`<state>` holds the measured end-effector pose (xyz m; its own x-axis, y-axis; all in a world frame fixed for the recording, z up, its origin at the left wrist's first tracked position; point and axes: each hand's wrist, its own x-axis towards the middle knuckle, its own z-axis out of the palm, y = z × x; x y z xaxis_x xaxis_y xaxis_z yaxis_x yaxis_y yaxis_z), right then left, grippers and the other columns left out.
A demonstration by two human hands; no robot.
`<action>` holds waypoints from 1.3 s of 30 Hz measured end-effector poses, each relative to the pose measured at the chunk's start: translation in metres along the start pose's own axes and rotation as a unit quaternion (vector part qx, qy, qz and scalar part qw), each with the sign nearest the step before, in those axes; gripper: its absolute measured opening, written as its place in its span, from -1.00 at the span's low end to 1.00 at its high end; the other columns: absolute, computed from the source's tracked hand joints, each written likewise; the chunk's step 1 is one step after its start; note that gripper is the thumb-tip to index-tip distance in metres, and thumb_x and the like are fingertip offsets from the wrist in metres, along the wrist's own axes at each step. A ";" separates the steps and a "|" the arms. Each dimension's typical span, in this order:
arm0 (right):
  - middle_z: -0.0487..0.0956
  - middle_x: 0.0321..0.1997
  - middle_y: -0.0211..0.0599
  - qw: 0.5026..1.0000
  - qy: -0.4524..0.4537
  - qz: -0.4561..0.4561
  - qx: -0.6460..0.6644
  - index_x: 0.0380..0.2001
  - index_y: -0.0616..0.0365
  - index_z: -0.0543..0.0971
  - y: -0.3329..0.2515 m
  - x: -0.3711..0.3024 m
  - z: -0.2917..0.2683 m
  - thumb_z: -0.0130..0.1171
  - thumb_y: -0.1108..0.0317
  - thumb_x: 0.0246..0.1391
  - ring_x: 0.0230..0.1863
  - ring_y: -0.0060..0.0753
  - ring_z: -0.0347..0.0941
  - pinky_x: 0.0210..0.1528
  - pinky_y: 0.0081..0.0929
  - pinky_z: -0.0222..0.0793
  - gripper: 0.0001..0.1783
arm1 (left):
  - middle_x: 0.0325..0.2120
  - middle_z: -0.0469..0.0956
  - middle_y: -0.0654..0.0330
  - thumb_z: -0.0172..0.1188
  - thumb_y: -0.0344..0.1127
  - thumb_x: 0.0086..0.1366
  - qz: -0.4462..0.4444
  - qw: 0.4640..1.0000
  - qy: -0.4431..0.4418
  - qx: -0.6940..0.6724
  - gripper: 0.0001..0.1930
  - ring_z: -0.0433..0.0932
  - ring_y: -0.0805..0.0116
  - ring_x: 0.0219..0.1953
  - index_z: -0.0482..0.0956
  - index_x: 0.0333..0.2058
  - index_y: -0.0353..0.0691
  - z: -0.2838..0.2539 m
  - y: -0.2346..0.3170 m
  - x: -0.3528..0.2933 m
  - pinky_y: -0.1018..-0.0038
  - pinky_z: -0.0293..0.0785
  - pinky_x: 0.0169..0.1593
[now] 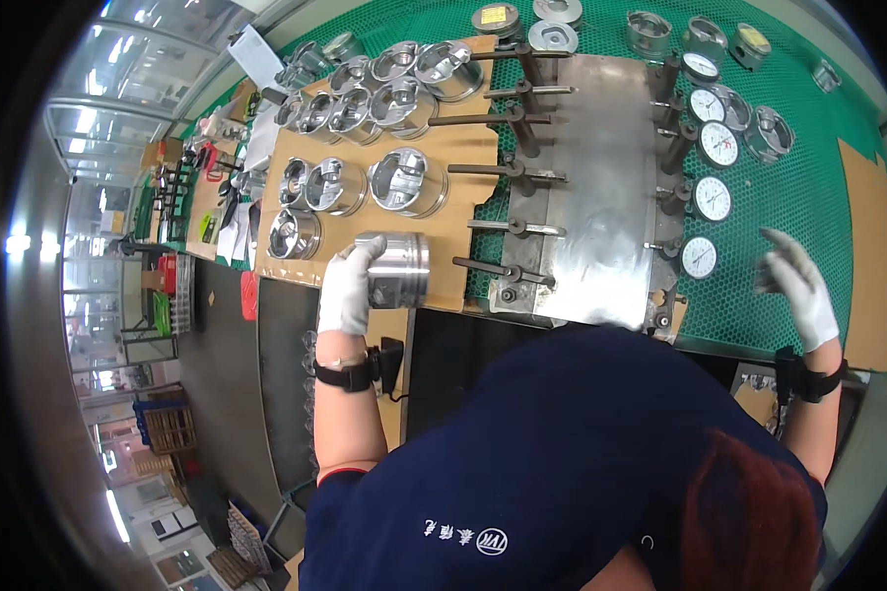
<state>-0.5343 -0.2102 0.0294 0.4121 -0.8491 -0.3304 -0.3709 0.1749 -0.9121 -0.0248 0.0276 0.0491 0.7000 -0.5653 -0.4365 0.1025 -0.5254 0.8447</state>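
My left hand, in a white glove, grips a silver metal piston lying on its side at the near edge of the cardboard sheet. The thumb and fingers wrap round its left end. My right hand, also gloved, hovers over the green mat at the right with its fingers apart and nothing in them. Nearest to it are the round white dial gauges, lined up along a flat steel plate. More pistons stand in rows on the cardboard beyond my left hand.
Dark clamp arms jut from the steel plate's left side toward the pistons. Several more pistons stand on the green mat at the back. A cardboard piece lies far right. An aisle floor runs along the left.
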 end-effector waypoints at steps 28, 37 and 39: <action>0.49 0.10 0.15 0.950 -0.024 -0.245 -0.194 0.39 0.33 0.12 -0.007 -0.017 0.175 0.49 0.33 -0.11 0.09 0.26 0.47 0.14 -0.14 0.44 0.06 | 0.16 0.33 -0.38 0.60 -0.27 -0.16 0.589 0.746 -0.171 0.259 -0.29 0.43 -0.35 0.13 0.44 0.00 -0.12 0.172 -0.026 -0.026 0.05 0.46 0.16; 0.51 -0.05 -0.10 0.972 -0.132 0.091 0.172 0.53 0.20 -0.22 0.008 -0.020 0.182 0.22 0.48 0.18 -0.32 -0.40 0.62 -0.35 -0.47 0.67 0.04 | 0.24 0.24 -0.39 0.58 -0.34 -0.18 0.561 0.781 -0.202 0.189 -0.35 0.36 -0.38 0.22 0.47 -0.05 -0.12 0.192 -0.021 -0.013 0.05 0.46 0.19; 0.51 -0.05 -0.11 0.970 -0.130 0.092 0.181 0.53 0.17 -0.22 0.009 -0.020 0.182 0.21 0.47 0.19 -0.33 -0.40 0.62 -0.37 -0.46 0.67 0.03 | 0.25 0.23 -0.39 0.57 -0.35 -0.16 0.572 0.777 -0.190 0.184 -0.37 0.43 -0.35 0.16 0.47 -0.07 -0.12 0.194 -0.018 -0.012 0.07 0.50 0.15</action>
<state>-0.3951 -0.1007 -0.0164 0.5803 -0.6405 -0.5030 -0.1606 0.5154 -0.8417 -0.1723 -0.0801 -0.0210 -0.0814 -0.9058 0.4159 -0.6902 0.3522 0.6321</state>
